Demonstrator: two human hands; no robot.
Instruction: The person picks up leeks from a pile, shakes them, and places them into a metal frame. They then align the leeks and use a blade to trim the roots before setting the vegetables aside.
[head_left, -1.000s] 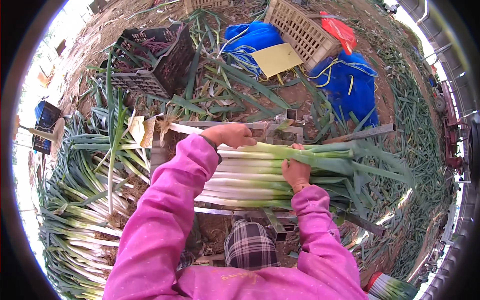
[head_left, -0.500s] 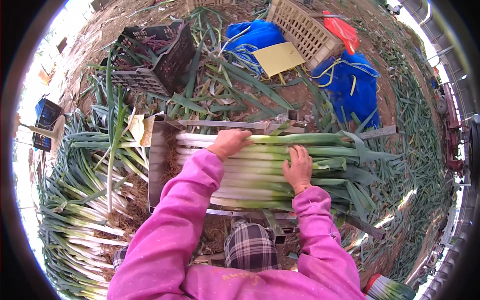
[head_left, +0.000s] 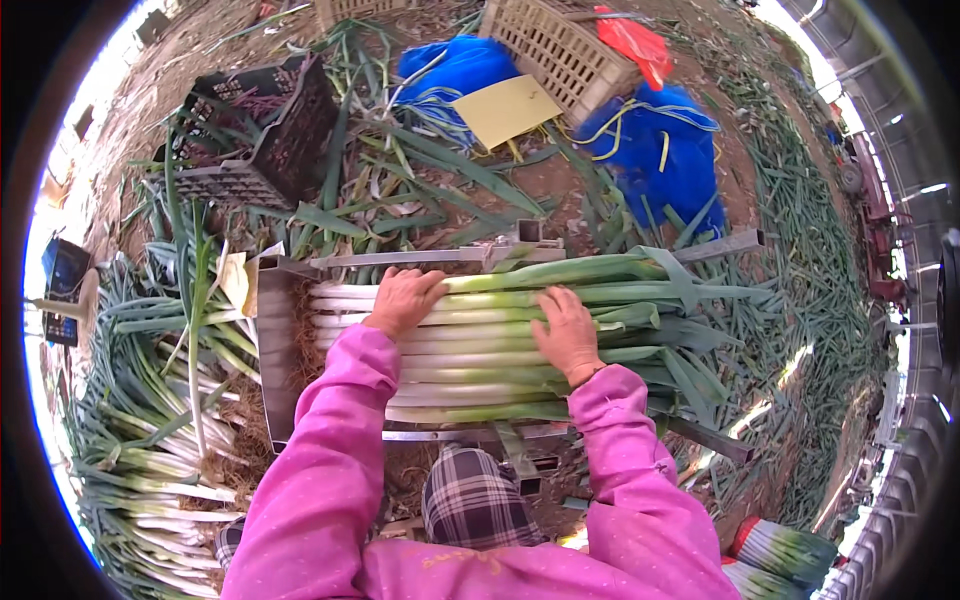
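A row of leeks lies side by side across a metal frame, roots to the left and green leaves to the right. Their roots meet the upright metal end plate. On the white stems of the farthest leeks rests my left hand, fingers spread over them and slightly bent. My right hand lies with fingers apart on the pale green part in the middle of the row. Neither hand lifts anything. The undersides of the fingers are hidden.
A big heap of leeks lies left of the frame. Beyond stand a black crate and a beige crate, with blue net bags and yellow card. Cut leaves cover the ground right; bundled leeks lie lower right.
The view has shifted, so the scene sits further left. My left hand has slid slightly toward the roots, its fingers now further left on the stems. My right hand stays about where it was.
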